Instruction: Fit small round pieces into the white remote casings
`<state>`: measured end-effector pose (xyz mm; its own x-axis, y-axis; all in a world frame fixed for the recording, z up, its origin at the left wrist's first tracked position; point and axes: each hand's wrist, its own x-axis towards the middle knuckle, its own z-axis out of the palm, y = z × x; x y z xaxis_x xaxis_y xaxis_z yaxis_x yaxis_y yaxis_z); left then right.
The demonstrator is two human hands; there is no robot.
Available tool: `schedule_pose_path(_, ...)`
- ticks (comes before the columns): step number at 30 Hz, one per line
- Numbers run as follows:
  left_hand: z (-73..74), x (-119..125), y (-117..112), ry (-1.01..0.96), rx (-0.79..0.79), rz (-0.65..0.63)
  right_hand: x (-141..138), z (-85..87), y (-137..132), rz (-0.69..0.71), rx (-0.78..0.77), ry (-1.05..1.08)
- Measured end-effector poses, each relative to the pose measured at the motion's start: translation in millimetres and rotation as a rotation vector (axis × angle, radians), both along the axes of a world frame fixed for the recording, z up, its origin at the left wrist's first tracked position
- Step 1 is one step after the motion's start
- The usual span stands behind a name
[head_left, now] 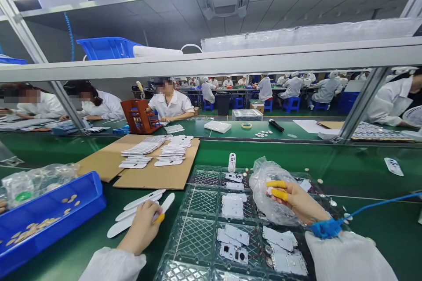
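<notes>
My left hand [143,226] is closed, its curled fingers, one in a yellow finger cot, at the edge of a white elongated shell [169,202]. More long white shells [121,227] lie fanned on the green table beside it. My right hand [298,199], with yellow cots on two fingers, pinches a small round silvery disc [269,191] over a clear plastic bag [263,175]. A blue wrist strap [326,228] circles that wrist. Below is a transparent compartment tray [198,237] holding white plates with wires [232,206].
A blue bin [95,189] with tan discs stands at left beside a plastic bag [42,180]. Stacked white shells [171,153] rest on cardboard [154,180]. Loose discs lie right of the tray. A metal frame with a shelf [231,59] spans above; co-workers sit beyond.
</notes>
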<state>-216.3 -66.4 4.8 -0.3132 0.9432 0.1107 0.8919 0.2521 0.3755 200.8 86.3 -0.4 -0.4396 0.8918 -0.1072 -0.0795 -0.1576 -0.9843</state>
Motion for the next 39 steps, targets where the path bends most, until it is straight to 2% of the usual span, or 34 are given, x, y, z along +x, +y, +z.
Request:
schedule_pose_path(4,45.5,71.2,22.6,-0.565,0.042,-0.2,-1.1,7.8,-3.9,0.026,-0.033,0.078)
schedule_pose_path(7,65.5,132.5,42.5,-0.956,0.003,-0.284,-4.3,8.8,-6.3,0.014,-0.024,0.094)
schedule_pose_path(10,63.4,187.9,62.9,-1.166,-0.033,-0.3,-11.3,8.1,-9.0,-0.026,0.053,0.15)
schedule_pose_path(14,33.5,235.1,84.6,-1.365,-0.011,-0.312,-26.6,5.1,-10.5,-0.146,0.157,0.203)
schedule_pose_path(17,9.1,245.6,93.3,-1.457,0.079,-0.327,-37.7,2.5,-9.7,-0.279,0.223,0.189)
schedule_pose_path(20,-4.7,243.3,96.1,-1.46,0.113,-0.333,-45.1,-0.6,-9.4,-0.345,0.253,0.129)
schedule_pose_path(25,-8.2,240.7,97.2,-1.446,0.093,-0.322,-51.5,-9.3,-10.0,-0.326,0.281,0.018)
schedule_pose_path(32,-9.9,243.0,98.5,-1.461,0.088,-0.259,-56.1,-15.0,-15.6,-0.395,0.313,-0.072)
schedule_pose_path(39,-21.6,241.9,98.1,-1.443,0.145,-0.31,-58.8,-23.0,-24.2,-0.445,0.576,-0.383)
